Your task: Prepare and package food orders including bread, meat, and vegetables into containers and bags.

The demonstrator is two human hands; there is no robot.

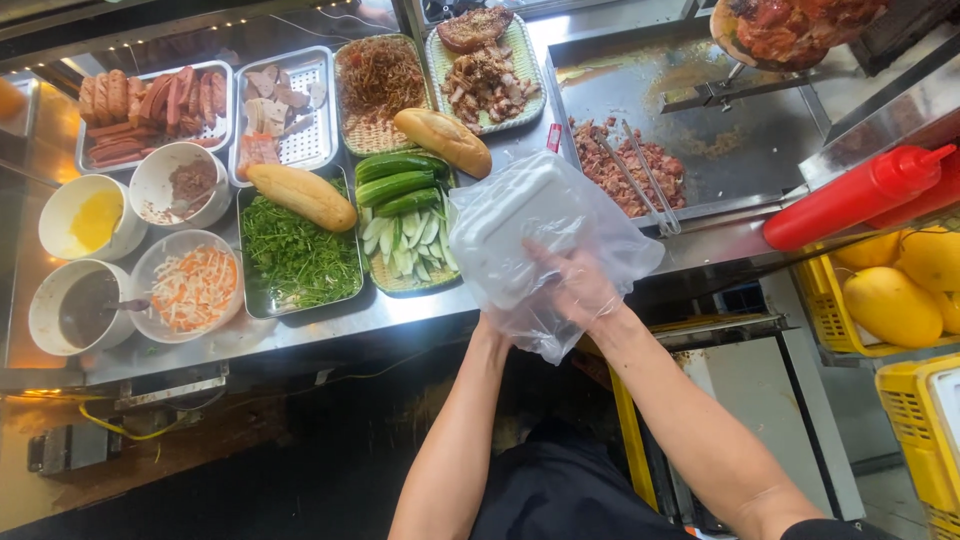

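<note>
A white foam food box (pixel 525 225) sits inside a clear plastic bag (pixel 600 235) that I hold over the front edge of the steel counter (pixel 330 325). My right hand (pixel 575 285), in a thin clear glove, grips the bag and box from the near side. My left hand (pixel 492 322) is mostly hidden under the bag and holds it from below. Two baguettes lie nearby: one (pixel 443 140) by the cucumbers, one (pixel 302 195) across the herb tray.
Trays of sausages (pixel 150 105), sliced meats (pixel 280 100), herbs (pixel 295 260), cucumbers (pixel 405 215) and bowls of sauces (pixel 85 305) fill the counter's left. A griddle (pixel 700 130) with chopped meat and tongs (pixel 640 175) is at the right, beside a red squeeze bottle (pixel 855 195) and yellow crates (pixel 915 420).
</note>
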